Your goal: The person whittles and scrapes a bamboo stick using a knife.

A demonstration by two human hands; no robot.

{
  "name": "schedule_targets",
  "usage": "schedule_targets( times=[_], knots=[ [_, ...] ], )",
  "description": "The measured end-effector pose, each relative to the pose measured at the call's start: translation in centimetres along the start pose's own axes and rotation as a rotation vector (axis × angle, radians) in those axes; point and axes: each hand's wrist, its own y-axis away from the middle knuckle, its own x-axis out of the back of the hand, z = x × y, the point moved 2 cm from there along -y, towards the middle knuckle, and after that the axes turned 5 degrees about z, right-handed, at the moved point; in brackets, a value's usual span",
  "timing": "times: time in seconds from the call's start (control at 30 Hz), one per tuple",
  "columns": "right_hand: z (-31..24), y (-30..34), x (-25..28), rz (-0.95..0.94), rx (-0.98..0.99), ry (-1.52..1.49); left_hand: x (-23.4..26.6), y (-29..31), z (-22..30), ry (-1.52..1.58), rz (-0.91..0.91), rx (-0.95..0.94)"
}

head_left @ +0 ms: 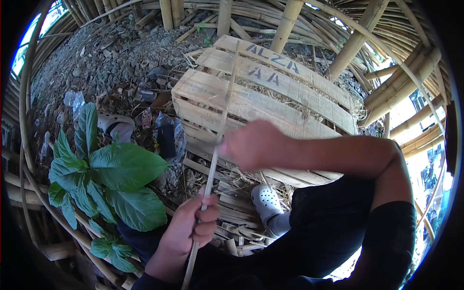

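Observation:
A long, thin bamboo strip [227, 104] runs slanting from my lap up over a wooden slatted crate [203, 89]. My left hand [193, 224] is wrapped round the lower part of the strip, with the fingers curled over it. My right hand [253, 145] is closed like a fist beside the middle of the strip, above the crate's near side. Motion blurs its fingers, and what they hold, if anything, cannot be made out. The far end of the strip reaches over the crate's top slats, which carry dark stencilled marks.
A broad-leaved green plant [125, 166] stands at left. Near it lie a grey clog [116, 126] and a dark object in clear plastic [166, 140]. My clog-shod foot [267, 203] rests among bamboo offcuts [237, 212]. Bamboo poles [287, 26] and rubble surround the crate.

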Motion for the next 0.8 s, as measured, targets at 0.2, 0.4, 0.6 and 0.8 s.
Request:
schedule_targets(
  times=[0.2, 0.4, 0.6, 0.8],
  knots=[
    [-0.9, 1.1, -1.5, 0.085, 0.024, -0.027, 0.2, 0.4, -0.3, 0.012, -0.017, 0.007],
    [1.0, 0.5, -1.0, 0.102, -0.160, 0.019, -0.1, 0.7, -0.2, 0.019, -0.024, 0.027],
    [-0.7, 2.0, -0.5, 0.004, -0.046, -0.001, 0.0, 1.4, -0.8, 0.009, -0.005, 0.029],
    [1.4, 1.7, -1.3, 0.229, -0.046, 0.076, -0.3, 1.4, -1.4, 0.002, 0.007, 0.022]
  ],
)
